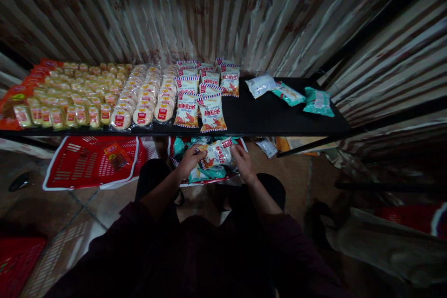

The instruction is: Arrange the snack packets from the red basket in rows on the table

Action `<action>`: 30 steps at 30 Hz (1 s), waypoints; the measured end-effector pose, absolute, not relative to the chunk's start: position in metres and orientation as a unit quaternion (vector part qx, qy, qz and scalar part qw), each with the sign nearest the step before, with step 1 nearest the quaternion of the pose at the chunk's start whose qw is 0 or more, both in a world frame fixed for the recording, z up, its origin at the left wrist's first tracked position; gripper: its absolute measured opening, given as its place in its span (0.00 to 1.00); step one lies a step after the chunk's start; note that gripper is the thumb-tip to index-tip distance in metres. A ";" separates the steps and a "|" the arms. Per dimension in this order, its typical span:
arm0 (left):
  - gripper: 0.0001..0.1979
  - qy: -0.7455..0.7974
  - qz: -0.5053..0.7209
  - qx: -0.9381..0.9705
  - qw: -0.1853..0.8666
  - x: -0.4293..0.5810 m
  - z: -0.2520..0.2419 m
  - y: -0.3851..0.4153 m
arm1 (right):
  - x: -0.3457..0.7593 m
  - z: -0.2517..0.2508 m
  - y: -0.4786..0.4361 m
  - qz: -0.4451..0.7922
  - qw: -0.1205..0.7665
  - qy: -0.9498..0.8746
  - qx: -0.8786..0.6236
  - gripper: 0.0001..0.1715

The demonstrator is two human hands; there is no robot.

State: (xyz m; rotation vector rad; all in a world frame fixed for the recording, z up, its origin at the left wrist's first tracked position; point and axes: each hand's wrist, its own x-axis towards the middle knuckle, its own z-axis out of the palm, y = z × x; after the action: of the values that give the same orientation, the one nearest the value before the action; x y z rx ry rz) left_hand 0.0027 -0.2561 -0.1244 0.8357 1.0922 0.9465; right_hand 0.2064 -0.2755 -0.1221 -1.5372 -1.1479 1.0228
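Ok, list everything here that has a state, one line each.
left hand: gripping the striped snack bag's left end
right hand: gripping its right end
striped snack bag: held over the basket of teal packets
basket of teal packets: below the shelf, partly filled
red basket: holds one orange packet
black shelf: left part covered by rows of packets
loose packets: three, lying scattered at the shelf's right end

Both hands, left hand (188, 160) and right hand (244, 164), grip a striped snack packet (217, 152) above a red basket (174, 146) below the black shelf (272, 116)
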 end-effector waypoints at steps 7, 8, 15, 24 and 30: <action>0.18 0.491 0.412 0.327 0.694 0.001 -0.122 -0.261 | 0.200 -0.104 -0.270 0.445 0.517 -0.391 -0.618 0.22; 0.18 0.489 0.410 0.327 0.697 0.001 -0.121 -0.262 | 0.200 -0.100 -0.269 0.434 0.525 -0.382 -0.624 0.22; 0.24 0.462 0.417 0.260 0.739 -0.003 -0.118 -0.272 | 0.200 -0.094 -0.260 0.390 0.517 -0.424 -0.633 0.22; 0.24 0.462 0.447 0.197 0.741 -0.009 -0.125 -0.270 | 0.197 -0.092 -0.261 0.409 0.501 -0.426 -0.632 0.24; 0.21 0.444 0.444 0.162 0.761 -0.008 -0.121 -0.273 | 0.181 -0.099 -0.281 0.533 0.479 -0.369 -0.592 0.29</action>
State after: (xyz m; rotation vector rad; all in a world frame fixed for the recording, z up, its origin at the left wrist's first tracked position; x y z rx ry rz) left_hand -0.0075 -0.2730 -0.1206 0.3515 0.9673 0.9654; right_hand 0.1809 -0.2815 -0.0992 -1.4463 -0.9012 1.3000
